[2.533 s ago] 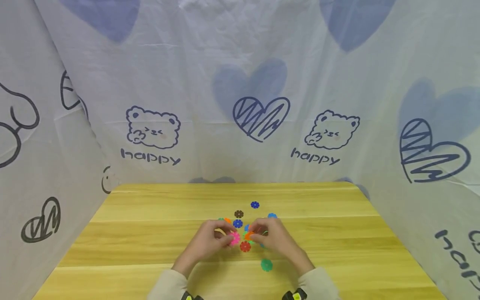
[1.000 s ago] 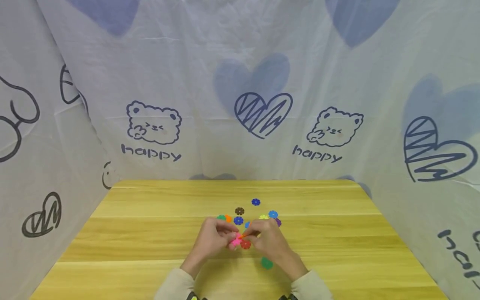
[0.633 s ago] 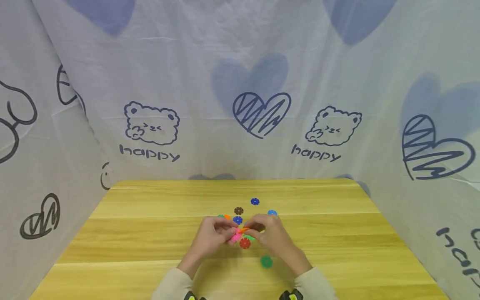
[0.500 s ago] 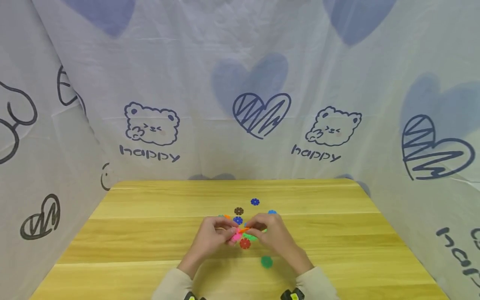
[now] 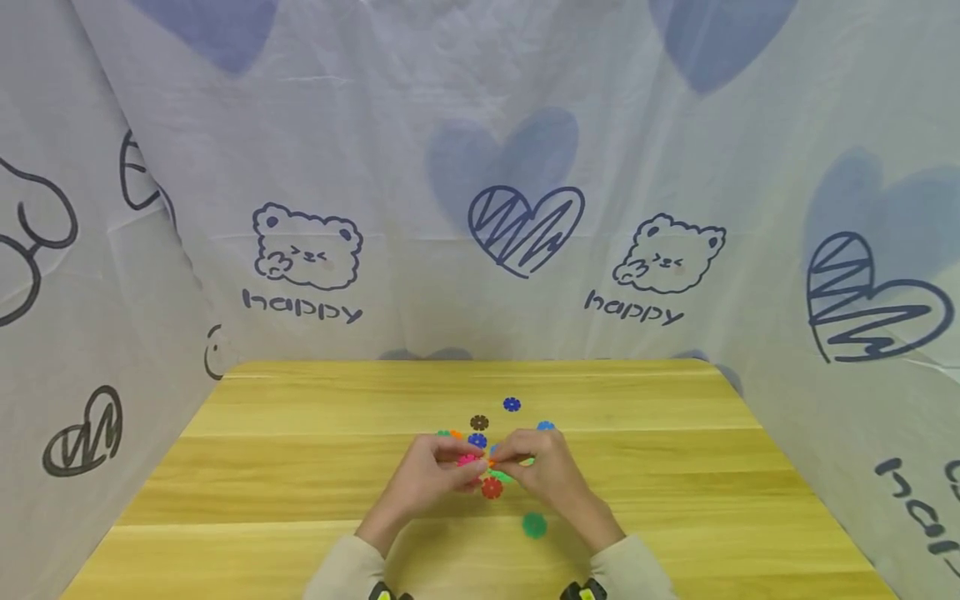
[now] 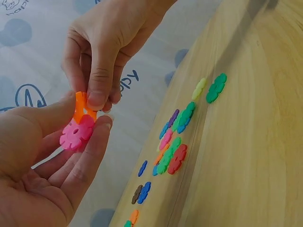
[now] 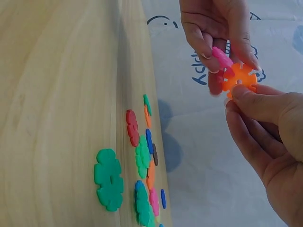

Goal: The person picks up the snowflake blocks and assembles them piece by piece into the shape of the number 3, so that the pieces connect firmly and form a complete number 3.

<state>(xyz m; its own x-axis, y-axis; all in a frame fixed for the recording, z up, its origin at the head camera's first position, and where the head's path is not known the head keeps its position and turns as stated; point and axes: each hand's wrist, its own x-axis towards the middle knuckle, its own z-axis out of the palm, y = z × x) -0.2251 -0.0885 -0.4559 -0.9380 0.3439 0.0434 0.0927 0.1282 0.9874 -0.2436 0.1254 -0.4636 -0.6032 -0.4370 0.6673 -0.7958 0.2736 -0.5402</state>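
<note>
Just above the table, my left hand [image 5: 427, 473] holds a pink notched plastic disc, a snowflake building piece, between thumb and fingers. In the left wrist view this pink disc [image 6: 76, 134] shows nearly face-on. My right hand [image 5: 551, 468] pinches an orange disc of the same kind. The right wrist view has the orange disc [image 7: 244, 75] face-on, its rim meeting the edge of the pink one at an angle. The notches seem to interlock, but how deep they sit I cannot tell. Fingertips hide part of both discs.
Loose discs lie on the wooden table [image 5: 300, 467] under and beyond the hands: red [image 5: 492, 488], brown [image 5: 479, 422], blue [image 5: 512, 404] and several more. A green disc [image 5: 535, 525] sits nearer, by the right forearm. Printed cloth [image 5: 420, 275] hangs behind and at both sides.
The pink and orange discs, held apart at first, have come together between my hands. Since half a second ago the joined discs have turned, and my fingertips have drawn closer.
</note>
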